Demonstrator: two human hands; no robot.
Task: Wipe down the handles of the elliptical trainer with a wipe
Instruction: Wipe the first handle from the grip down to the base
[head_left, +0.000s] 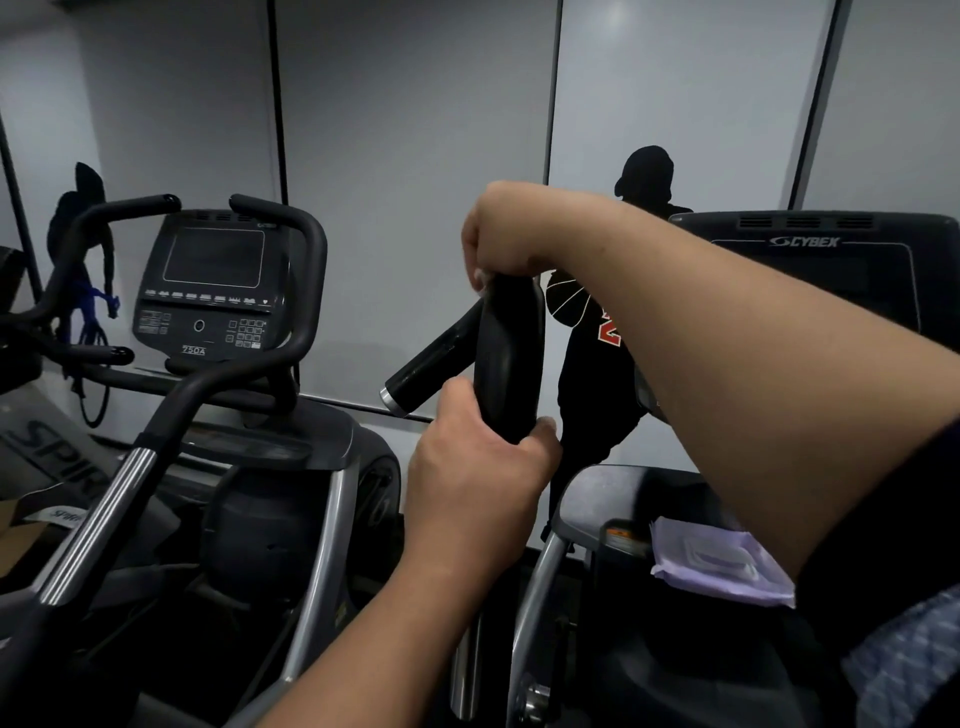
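The elliptical's black handle (511, 358) rises in the centre of the view, and a short side grip (428, 366) with a silver end cap branches off it to the left. My left hand (475, 467) grips the lower part of the handle from the left. My right hand (501, 234) curls over the handle's top end. A pale sliver of the wipe (484, 275) shows under its fingers; the rest of the wipe is hidden. My right forearm crosses in from the right edge.
A purple pack of wipes (722, 569) lies on the machine's housing at lower right. The Cybex console (831, 260) stands behind my right arm. A second trainer with a console (208, 291) and curved handlebars (104, 467) stands to the left. Mirrored wall panels lie ahead.
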